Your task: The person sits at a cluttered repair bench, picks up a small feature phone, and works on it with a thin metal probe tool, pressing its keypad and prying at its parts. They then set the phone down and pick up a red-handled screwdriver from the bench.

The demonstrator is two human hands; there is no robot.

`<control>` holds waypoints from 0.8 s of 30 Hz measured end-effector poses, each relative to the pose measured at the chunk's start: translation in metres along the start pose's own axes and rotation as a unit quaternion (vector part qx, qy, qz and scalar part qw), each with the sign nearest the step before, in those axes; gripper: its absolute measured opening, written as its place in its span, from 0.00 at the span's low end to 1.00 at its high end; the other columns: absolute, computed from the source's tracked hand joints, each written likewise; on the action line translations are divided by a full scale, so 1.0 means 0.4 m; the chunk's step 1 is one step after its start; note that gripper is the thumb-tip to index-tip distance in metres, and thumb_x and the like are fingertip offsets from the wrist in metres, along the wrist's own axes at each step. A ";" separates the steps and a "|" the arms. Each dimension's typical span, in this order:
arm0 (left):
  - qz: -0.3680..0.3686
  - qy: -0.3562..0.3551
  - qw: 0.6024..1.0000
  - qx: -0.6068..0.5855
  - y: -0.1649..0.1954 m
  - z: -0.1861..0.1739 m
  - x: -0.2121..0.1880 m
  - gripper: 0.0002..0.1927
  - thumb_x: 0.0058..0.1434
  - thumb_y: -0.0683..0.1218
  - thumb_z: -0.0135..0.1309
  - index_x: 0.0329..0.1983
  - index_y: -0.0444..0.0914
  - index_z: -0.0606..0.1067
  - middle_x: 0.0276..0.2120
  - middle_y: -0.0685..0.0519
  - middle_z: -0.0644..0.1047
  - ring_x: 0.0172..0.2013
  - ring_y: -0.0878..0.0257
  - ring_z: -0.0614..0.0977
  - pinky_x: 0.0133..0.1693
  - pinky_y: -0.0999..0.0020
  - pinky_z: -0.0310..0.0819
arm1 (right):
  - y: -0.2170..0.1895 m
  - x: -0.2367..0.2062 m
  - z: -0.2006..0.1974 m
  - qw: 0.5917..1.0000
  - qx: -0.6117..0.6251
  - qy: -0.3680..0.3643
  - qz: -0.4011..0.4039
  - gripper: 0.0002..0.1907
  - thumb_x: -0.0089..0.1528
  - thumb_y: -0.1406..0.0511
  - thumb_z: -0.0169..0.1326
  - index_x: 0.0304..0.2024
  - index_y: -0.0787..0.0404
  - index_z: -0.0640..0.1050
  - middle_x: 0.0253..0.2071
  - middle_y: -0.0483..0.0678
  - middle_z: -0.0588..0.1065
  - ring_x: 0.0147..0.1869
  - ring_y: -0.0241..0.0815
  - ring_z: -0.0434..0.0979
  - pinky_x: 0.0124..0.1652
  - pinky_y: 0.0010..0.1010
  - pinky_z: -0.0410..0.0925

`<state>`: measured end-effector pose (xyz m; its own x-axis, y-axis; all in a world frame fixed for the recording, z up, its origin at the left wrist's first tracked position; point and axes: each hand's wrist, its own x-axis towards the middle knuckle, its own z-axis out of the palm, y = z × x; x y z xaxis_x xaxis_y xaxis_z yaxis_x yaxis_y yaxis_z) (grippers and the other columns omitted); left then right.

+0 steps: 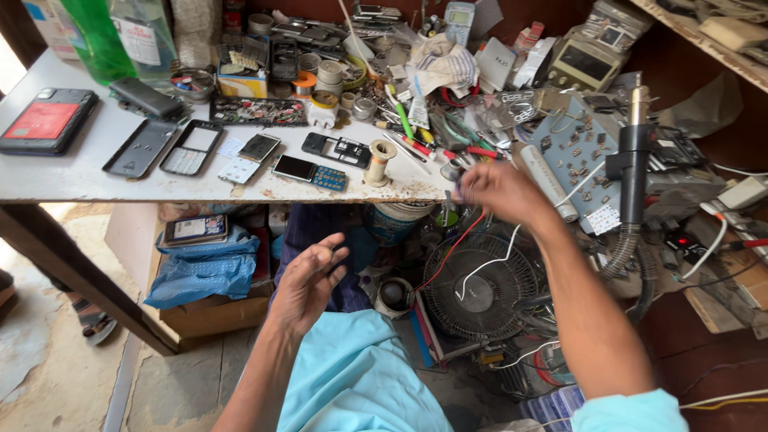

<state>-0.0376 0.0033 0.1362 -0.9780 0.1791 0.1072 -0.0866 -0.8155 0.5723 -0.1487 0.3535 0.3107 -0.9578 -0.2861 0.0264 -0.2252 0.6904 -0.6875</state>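
At frame centre the right hand [498, 192] pinched a red wire [448, 252] and a white wire [488, 260] at the counter [72, 172] edge, above a small fan [478, 286]. The left hand [308, 280] hung below, grip wide, holding nothing.

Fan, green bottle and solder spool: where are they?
Fan [480, 290]: head view, on its round grille.
Green bottle [96, 40]: head view, on its body.
Solder spool [378, 162]: head view, on its wound middle.

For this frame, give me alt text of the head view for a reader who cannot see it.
A person's right hand reaches to the edge of a cluttered repair bench strewn with phone parts, while the left hand hangs open below it. A small fan sits on the floor beneath.
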 end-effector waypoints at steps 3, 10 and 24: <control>0.005 0.023 1.000 0.009 0.003 -0.011 -0.021 0.05 0.62 0.46 0.59 0.33 0.41 0.76 0.62 0.52 0.73 0.55 0.61 0.77 0.53 0.63 0.72 | 0.035 0.096 -0.057 0.991 -0.076 0.092 0.051 0.10 0.58 0.61 0.66 0.34 0.60 0.82 0.24 0.44 0.78 0.24 0.31 0.75 0.26 0.25 0.68; 0.041 0.037 0.998 0.028 0.005 -0.040 -0.065 0.05 0.64 0.45 0.59 0.34 0.39 0.78 0.61 0.52 0.74 0.53 0.64 0.78 0.50 0.66 0.74 | 0.165 0.251 -0.125 0.973 -0.181 0.122 0.069 0.08 0.53 0.66 0.68 0.29 0.64 0.83 0.23 0.50 0.80 0.24 0.38 0.80 0.30 0.29 0.75; 0.065 0.064 0.995 0.044 -0.004 -0.032 -0.078 0.03 0.65 0.40 0.55 0.36 0.36 0.79 0.55 0.51 0.77 0.48 0.65 0.80 0.47 0.70 0.76 | -0.225 0.178 0.073 0.994 -0.099 0.035 -0.024 0.45 0.51 0.44 0.66 0.65 0.54 0.70 0.58 0.53 0.75 0.54 0.43 0.81 0.50 0.40 0.75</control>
<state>-0.0093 -0.0082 0.1214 -0.9965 0.0000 0.0837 0.0529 -0.7746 0.6303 -0.1915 0.2517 0.3533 -0.9538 -0.2795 0.1101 -0.2944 0.7962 -0.5286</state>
